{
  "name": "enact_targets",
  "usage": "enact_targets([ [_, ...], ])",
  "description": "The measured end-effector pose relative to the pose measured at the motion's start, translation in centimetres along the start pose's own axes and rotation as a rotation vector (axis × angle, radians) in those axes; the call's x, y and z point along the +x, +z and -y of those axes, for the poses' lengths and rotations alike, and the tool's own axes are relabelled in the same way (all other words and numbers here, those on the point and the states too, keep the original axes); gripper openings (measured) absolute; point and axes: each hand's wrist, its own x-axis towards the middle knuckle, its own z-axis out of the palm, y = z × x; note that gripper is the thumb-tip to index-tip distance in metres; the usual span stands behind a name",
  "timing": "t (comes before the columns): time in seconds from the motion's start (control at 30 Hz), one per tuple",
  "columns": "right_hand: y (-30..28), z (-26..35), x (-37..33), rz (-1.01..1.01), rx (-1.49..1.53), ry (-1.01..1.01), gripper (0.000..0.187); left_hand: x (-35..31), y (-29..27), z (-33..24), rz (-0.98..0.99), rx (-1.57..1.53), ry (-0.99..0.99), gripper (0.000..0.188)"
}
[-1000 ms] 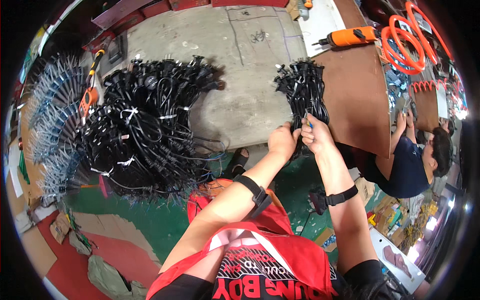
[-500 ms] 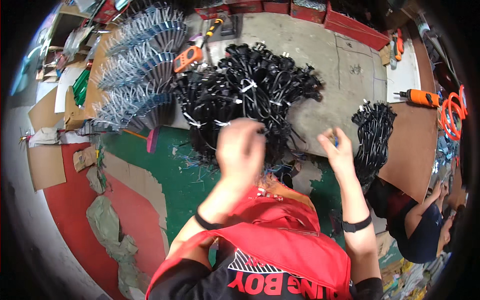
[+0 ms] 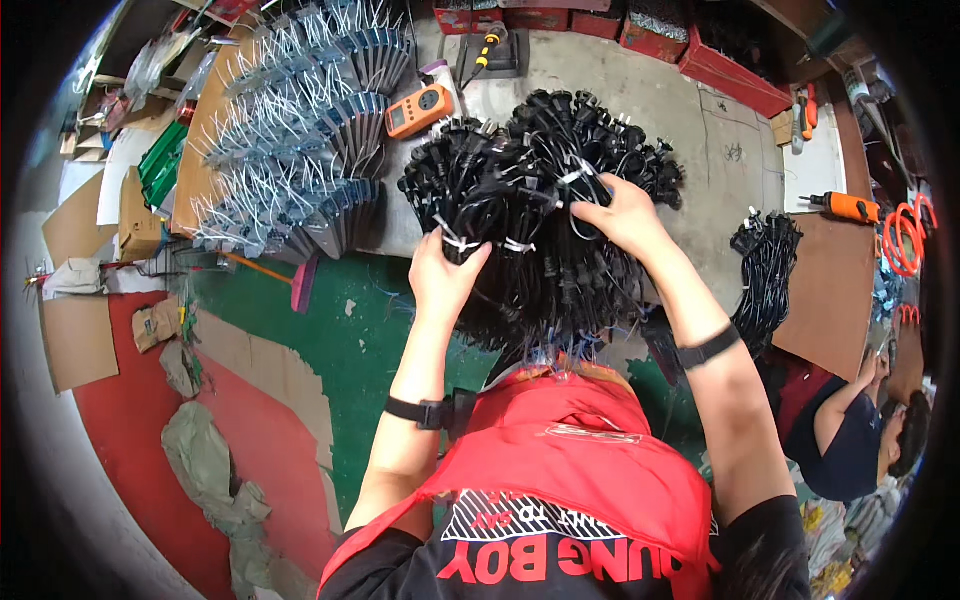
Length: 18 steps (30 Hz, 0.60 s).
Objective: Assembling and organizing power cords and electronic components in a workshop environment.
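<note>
A large pile of black power cords with plugs, gathered into bundles by white ties, lies on the near side of the grey table. My left hand wraps thumb and fingers round a cord bundle at the pile's left, close by its white tie. On the right of the pile, my right hand grips another cord bundle just beside its tie. Some fingertips of both hands are hidden among the cords. Plug ends point away from me, and the cords hang toward my lap.
Rows of grey parts with white leads stand at the left. Behind the pile are an orange meter, a yellow-handled soldering iron and red bins. At right lie another cord bundle and an orange electric screwdriver; a co-worker sits beyond.
My right hand has moved left from beside the pile onto a bundle. My left hand, blurred over the pile before, now grips a bundle at its left. The view has shifted slightly.
</note>
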Motion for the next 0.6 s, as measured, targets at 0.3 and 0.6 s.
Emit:
enact_targets([
  [0.3,3.1,-0.4,-9.6,0.115,0.55,0.017,0.056,-1.2,-2.0,1.6,0.35,-0.557,-0.207,0.036],
  [0.6,7.5,0.3,-8.3,0.039,0.635,-0.003,0.054,-1.2,-1.0,-1.1,0.491,-0.892,-0.352,0.044],
])
